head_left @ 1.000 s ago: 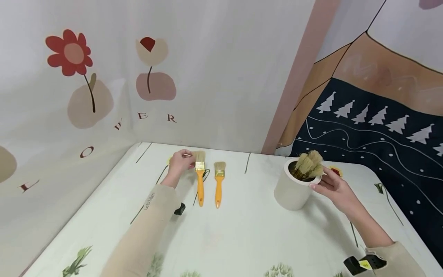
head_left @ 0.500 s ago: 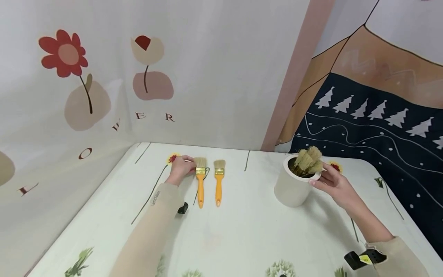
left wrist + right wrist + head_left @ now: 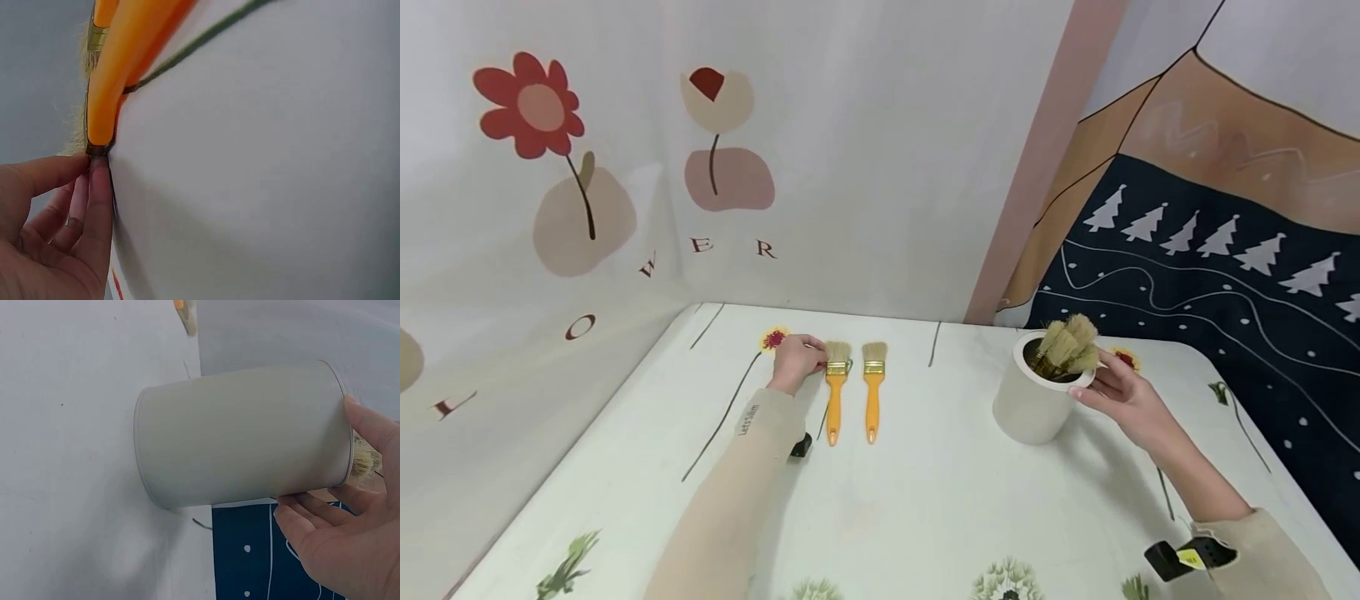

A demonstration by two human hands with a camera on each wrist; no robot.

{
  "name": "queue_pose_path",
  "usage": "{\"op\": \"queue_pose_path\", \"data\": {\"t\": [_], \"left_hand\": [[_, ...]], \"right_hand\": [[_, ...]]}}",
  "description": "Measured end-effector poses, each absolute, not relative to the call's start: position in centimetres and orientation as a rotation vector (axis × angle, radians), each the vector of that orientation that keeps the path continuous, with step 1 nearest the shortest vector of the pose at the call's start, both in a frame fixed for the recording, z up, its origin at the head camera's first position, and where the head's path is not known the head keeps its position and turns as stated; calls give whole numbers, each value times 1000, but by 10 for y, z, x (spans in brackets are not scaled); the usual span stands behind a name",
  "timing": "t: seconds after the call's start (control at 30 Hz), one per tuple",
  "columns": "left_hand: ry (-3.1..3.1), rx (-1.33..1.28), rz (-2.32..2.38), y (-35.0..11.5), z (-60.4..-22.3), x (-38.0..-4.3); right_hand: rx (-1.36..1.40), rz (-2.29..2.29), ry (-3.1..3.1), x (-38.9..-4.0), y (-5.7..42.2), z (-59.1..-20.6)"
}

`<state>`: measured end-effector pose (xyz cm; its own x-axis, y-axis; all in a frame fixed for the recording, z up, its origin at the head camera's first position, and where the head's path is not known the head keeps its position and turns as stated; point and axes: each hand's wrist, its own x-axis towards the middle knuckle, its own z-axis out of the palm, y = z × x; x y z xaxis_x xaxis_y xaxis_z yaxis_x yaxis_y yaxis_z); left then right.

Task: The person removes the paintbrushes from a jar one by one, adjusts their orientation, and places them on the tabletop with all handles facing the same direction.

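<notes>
Two paintbrushes with orange handles and pale bristles lie side by side on the table, handles toward me. At the left paintbrush (image 3: 834,400), my left hand (image 3: 797,363) pinches the edge of the metal band between thumb and fingertips, clearest in the left wrist view. The right paintbrush (image 3: 872,396) is untouched, a small gap away. Farther right stands a whitish cylindrical pot (image 3: 1032,408), with several brushes (image 3: 1067,347) in it, bristles up; their handles are hidden inside. My right hand (image 3: 1131,408) holds the pot at its right side, thumb near the rim, fingers along the wall.
The table (image 3: 925,492) wears a white cloth printed with flowers and stems. A pale curtain (image 3: 865,167) with flower prints hangs behind and on the left. At the right hangs a dark blue cloth (image 3: 1210,292) with tree prints.
My left hand has brought the left paintbrush down a little toward me, so it now lies nearly level with the other one. My right hand stays on the pot.
</notes>
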<state>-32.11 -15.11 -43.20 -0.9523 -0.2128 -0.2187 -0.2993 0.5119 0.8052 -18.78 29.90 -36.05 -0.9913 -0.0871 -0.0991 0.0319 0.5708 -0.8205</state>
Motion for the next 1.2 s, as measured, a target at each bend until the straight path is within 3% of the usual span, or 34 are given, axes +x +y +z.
{"op": "queue_pose_path", "data": {"t": [0.7,1.2], "left_hand": [[2659,-474,1516,-160,-425,-320],[2622,-292,1758,-138,-387,-315]], "right_hand": [[-35,-1445,2640,-186,297,-358],[-40,-1461,2620,-187,298,-360]]}}
